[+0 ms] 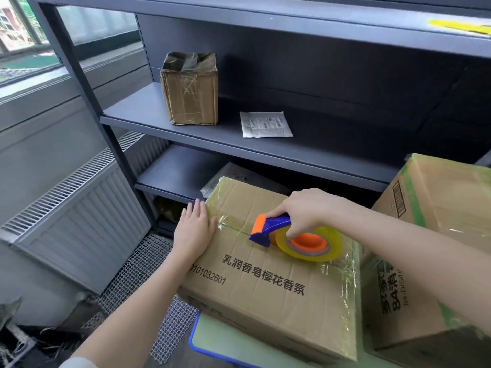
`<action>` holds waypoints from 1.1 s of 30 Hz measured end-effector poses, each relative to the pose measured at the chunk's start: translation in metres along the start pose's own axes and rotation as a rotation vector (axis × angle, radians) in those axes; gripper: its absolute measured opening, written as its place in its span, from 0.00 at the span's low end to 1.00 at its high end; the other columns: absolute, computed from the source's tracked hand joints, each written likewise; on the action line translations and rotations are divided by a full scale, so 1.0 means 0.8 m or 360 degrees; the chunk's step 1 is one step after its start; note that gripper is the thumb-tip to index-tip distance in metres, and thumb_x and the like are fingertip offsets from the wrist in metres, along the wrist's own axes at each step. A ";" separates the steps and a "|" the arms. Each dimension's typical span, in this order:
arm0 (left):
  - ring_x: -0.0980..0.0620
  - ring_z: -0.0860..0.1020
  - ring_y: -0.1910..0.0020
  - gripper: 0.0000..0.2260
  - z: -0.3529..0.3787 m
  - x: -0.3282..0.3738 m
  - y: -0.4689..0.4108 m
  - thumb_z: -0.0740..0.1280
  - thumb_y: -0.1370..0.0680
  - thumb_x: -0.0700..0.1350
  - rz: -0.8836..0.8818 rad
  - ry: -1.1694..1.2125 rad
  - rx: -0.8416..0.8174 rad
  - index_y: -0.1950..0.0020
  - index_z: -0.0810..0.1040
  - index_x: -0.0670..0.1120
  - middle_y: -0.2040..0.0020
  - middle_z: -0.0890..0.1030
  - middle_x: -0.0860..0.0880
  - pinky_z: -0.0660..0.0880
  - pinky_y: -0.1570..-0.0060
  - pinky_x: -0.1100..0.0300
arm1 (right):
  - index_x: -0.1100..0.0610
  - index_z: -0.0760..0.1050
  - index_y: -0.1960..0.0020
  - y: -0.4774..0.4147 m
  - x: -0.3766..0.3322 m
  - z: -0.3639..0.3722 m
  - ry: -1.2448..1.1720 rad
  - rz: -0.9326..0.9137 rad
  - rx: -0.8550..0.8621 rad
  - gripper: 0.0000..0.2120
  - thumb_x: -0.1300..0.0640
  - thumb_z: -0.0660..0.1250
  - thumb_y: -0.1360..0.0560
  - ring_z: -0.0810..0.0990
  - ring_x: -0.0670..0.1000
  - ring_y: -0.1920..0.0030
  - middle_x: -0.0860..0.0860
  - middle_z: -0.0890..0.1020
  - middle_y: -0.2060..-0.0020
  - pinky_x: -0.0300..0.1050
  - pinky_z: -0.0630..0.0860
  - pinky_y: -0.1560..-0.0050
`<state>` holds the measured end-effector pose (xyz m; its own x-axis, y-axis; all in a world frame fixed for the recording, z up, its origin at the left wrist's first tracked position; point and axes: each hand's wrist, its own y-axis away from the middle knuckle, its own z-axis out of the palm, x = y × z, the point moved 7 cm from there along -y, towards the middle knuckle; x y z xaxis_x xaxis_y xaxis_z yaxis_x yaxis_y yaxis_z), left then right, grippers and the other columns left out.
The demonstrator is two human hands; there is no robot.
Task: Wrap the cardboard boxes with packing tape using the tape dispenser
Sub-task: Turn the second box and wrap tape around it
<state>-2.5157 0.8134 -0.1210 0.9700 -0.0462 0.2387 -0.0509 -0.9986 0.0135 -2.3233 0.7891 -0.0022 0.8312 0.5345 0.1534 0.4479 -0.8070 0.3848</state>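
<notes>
Cardboard fills the lower centre of the frame: a large box [265, 288] printed with Chinese characters lies on a green, blue-edged worktop [212, 338], clear tape glinting along its edges. The left hand [192, 232] lies flat on the upper-left corner of its top, grip released. The right hand [305, 211] has its grip clenched round a blue-and-orange tape dispenser [271, 227] resting on the top seam. A second box [438, 203] crowds the right, cut off by the frame edge. Behind, a grey shelf [148, 112] carries a small taped box [190, 99] and a white pouch [265, 124]. A radiator [87, 221] and wire mesh [138, 266] line the left.
</notes>
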 end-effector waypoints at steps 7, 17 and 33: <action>0.49 0.41 0.24 0.51 0.024 0.073 0.035 0.25 0.39 0.76 0.0584 -0.0281 -0.0168 0.22 0.46 0.51 0.22 0.46 0.49 0.34 0.29 0.51 | 0.35 0.64 0.30 -0.004 -0.007 0.000 0.0089 0.0001 0.0061 0.29 0.47 0.64 0.30 0.69 0.51 0.59 0.43 0.66 0.69 0.40 0.61 0.68; 0.51 0.41 0.24 0.51 0.025 0.063 0.034 0.22 0.41 0.76 0.0583 -0.0295 -0.0134 0.23 0.44 0.53 0.22 0.46 0.51 0.36 0.27 0.54 | 0.34 0.63 0.30 -0.008 -0.006 -0.001 0.0092 0.0038 0.0069 0.28 0.47 0.63 0.29 0.70 0.51 0.58 0.45 0.70 0.61 0.40 0.61 0.68; 0.52 0.42 0.24 0.50 0.020 0.044 0.028 0.21 0.40 0.75 0.0521 -0.0240 -0.0087 0.23 0.43 0.54 0.22 0.46 0.53 0.38 0.26 0.55 | 0.33 0.58 0.28 -0.008 -0.005 -0.008 0.0196 0.0017 0.0030 0.33 0.50 0.64 0.29 0.71 0.52 0.58 0.45 0.70 0.62 0.41 0.64 0.67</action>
<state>-2.4789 0.7891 -0.1280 0.9242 -0.3703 0.0932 -0.3730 -0.9277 0.0130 -2.3317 0.7939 0.0006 0.7895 0.5518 0.2686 0.4465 -0.8167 0.3655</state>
